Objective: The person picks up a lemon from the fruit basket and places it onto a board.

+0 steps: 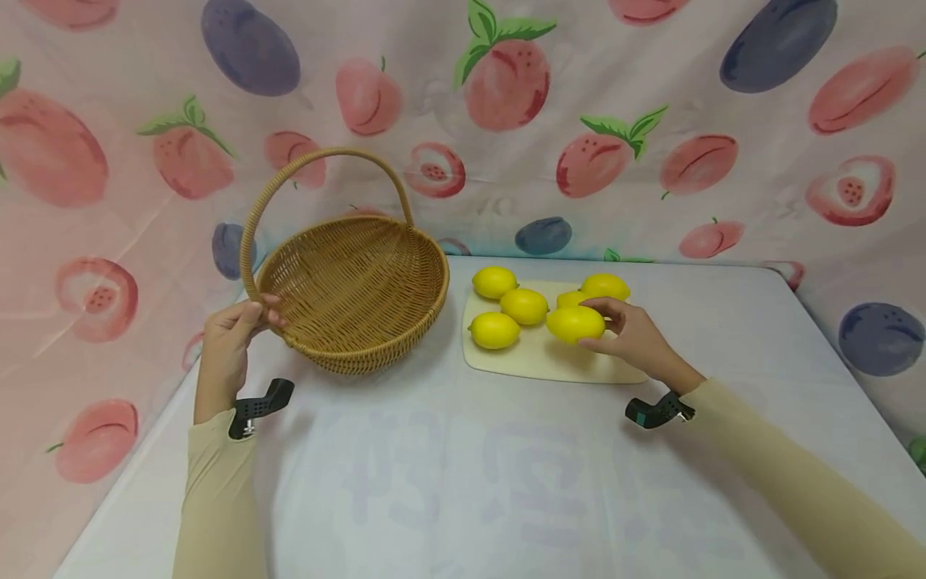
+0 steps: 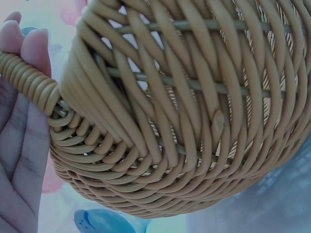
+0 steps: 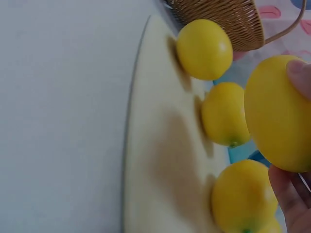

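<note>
My left hand [image 1: 230, 342] grips the base of the handle of a brown wicker basket [image 1: 354, 289], which is tilted so that its hollow inside faces me. In the left wrist view the fingers [image 2: 36, 51] curl round the wrapped handle beside the basket's woven side [image 2: 194, 97]. With my right hand [image 1: 633, 338] I hold a yellow lemon [image 1: 575, 323] between thumb and fingers, over a cream cutting board [image 1: 521, 366]. The right wrist view shows this lemon [image 3: 277, 114] raised above the board [image 3: 155, 145], its shadow falling there. Several other lemons [image 1: 524, 306] lie on the board.
A white cloth [image 1: 448, 482] covers the table. Behind it hangs a fruit-printed curtain [image 1: 434, 96], which also runs down the left side. The basket stands left of the board, with a strip of cloth between them.
</note>
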